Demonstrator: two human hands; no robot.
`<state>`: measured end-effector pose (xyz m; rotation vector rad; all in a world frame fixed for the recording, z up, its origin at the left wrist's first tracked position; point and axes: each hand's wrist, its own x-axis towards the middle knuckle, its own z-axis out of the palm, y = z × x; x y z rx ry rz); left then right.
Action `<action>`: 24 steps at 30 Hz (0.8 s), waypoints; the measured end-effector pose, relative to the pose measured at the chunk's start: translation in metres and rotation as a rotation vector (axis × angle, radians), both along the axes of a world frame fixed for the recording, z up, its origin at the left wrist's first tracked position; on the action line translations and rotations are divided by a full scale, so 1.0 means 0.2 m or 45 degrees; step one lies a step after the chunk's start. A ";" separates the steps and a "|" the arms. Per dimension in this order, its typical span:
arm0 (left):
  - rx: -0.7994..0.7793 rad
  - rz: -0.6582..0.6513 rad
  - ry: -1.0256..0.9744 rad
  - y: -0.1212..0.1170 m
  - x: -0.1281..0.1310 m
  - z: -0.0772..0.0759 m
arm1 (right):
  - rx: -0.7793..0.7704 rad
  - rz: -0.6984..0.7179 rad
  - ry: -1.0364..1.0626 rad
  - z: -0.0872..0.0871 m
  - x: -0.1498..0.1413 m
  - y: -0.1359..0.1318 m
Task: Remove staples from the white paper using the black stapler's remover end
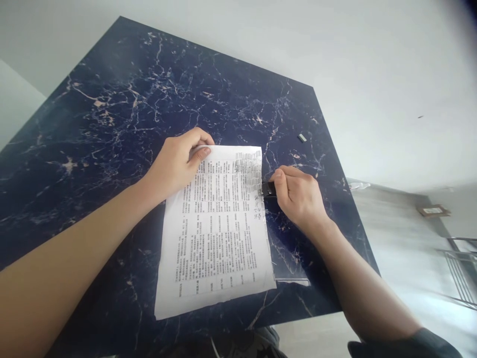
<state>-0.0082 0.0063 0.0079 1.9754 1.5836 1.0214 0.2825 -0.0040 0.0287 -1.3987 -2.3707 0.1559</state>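
Observation:
A white sheaf of printed paper (216, 253) lies over the dark table, its text running sideways. My left hand (186, 154) pinches its upper left edge, thumb on top and fingers underneath. My right hand (298, 191) is closed around a small black stapler (269, 189), whose jaw meets the paper's right edge. Most of the stapler is hidden in my palm. Rows of many staples (249, 171) cover the paper's upper right corner, just above some handwritten marks (258, 208).
The table top (156, 89) is dark blue with white marble veins. A small strip of staples (301, 137) rests near its right edge. Beyond that edge are a pale floor (391, 114), a brown box-like object (433, 211) and a metal rack (460, 273).

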 end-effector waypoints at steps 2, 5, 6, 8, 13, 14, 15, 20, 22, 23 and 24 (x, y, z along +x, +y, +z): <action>-0.005 0.003 -0.004 0.00 0.00 0.00 | 0.005 -0.009 -0.006 0.00 0.00 0.00; -0.009 0.006 -0.013 0.00 0.00 0.01 | 0.004 -0.029 0.000 0.00 0.00 0.00; -0.013 0.009 -0.016 0.00 0.00 0.01 | 0.005 -0.037 0.003 0.00 0.00 0.00; -0.023 0.019 -0.021 0.00 0.01 0.01 | -0.002 -0.050 0.006 0.00 -0.01 0.00; -0.040 0.041 -0.033 0.00 0.01 0.01 | -0.013 -0.084 0.001 0.00 -0.01 -0.01; -0.042 0.040 -0.034 0.00 0.01 0.00 | -0.006 -0.094 -0.005 0.00 -0.02 -0.01; -0.043 0.040 -0.034 -0.01 0.01 0.00 | 0.001 -0.104 -0.012 0.00 -0.02 -0.01; -0.029 0.029 -0.028 -0.01 0.01 0.01 | 0.033 -0.115 -0.076 0.00 -0.03 -0.02; -0.030 0.024 -0.026 -0.01 0.00 0.01 | 0.064 -0.105 -0.135 0.00 -0.04 -0.03; -0.032 0.024 -0.025 -0.01 0.00 0.01 | 0.080 -0.096 -0.168 0.00 -0.04 -0.03; -0.035 0.025 -0.024 -0.01 0.00 0.01 | 0.099 -0.088 -0.201 0.00 -0.05 -0.04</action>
